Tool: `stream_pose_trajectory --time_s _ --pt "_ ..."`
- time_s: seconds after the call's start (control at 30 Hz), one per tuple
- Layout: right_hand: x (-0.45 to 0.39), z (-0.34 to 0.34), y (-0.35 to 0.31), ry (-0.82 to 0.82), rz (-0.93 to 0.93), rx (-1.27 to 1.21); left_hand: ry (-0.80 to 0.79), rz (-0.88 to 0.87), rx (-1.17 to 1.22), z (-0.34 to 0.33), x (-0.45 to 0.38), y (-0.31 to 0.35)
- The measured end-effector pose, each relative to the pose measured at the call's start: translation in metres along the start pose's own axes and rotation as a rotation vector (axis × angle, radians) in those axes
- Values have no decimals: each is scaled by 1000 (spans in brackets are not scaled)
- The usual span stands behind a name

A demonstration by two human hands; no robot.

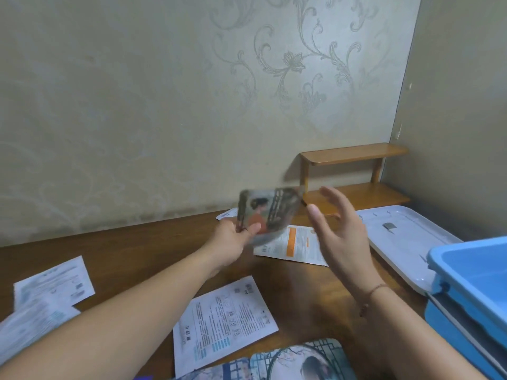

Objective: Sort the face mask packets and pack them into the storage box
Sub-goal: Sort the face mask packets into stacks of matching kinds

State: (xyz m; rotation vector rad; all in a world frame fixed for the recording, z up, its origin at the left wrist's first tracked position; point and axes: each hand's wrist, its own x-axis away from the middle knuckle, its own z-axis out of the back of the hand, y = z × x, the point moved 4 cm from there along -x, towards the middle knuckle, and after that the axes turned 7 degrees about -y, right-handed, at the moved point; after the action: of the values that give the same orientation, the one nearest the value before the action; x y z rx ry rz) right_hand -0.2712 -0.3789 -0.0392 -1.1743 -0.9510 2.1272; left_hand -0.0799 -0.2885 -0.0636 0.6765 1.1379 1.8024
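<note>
At the near edge of the wooden tabletop (pixel 131 250) lies an illustrated packet (pixel 288 360), and just behind it a white printed packet (pixel 223 319); two more white packets (pixel 52 286) lie at the left. The blue storage box (pixel 472 292) stands at the right, with its white lid (pixel 406 237) behind it. Above the tabletop, the left hand (pixel 233 242) pinches a blurred picture packet (pixel 267 212) by its corner, while the right hand (pixel 340 231) is held beside it with fingers spread, holding nothing. An orange-striped packet (pixel 296 242) lies below them, and a wooden shelf (pixel 354 171) stands at the wall.

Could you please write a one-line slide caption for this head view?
Left hand holds up an illustrated mask packet; open right hand nears it above the packet-strewn table.
</note>
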Motion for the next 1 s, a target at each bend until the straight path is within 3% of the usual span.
stream_pose_trajectory --time_s 0.1,0.17,0.23,0.43,0.57,0.83,1.0 --pt "0 -11 12 -338 -389 -528 -190 86 407 5 17 7" --pt "4 -22 6 -438 -410 -543 -271 123 522 5 28 9" --pt "6 -29 1 -394 -412 -485 -268 134 513 6 36 10" --pt "20 -52 -26 -522 -474 -596 -95 144 575 47 49 8" --pt "38 -92 -81 -634 -356 -595 74 164 543 118 80 3" --pt "118 -224 -236 -1075 -93 -675 277 284 545 276 245 -57" --pt "138 -301 -297 -1175 -187 -696 431 299 597 311 351 -91"
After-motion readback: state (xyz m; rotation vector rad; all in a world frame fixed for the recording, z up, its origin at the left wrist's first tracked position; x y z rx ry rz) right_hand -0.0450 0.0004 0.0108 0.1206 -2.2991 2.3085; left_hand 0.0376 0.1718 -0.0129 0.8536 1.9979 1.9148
